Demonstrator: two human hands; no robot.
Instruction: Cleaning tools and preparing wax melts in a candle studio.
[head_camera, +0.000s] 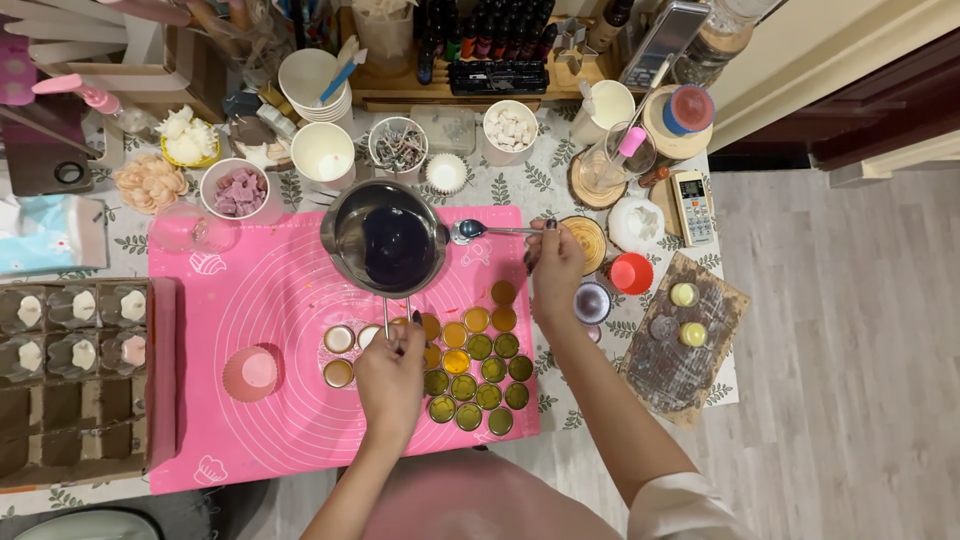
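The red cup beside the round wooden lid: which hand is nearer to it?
Right. The right hand holds a spoon just left of the red cup; the left hand grips the pot handle, much farther left.

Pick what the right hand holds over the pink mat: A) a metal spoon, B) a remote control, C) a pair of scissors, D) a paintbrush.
A: the right hand grips the handle of a metal spoon, whose bowl sits beside the pot that the left hand holds by its handle.

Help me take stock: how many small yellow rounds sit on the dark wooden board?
2: upper yellow round near the wooden board's top edge, lower yellow round below it. None seem hidden.
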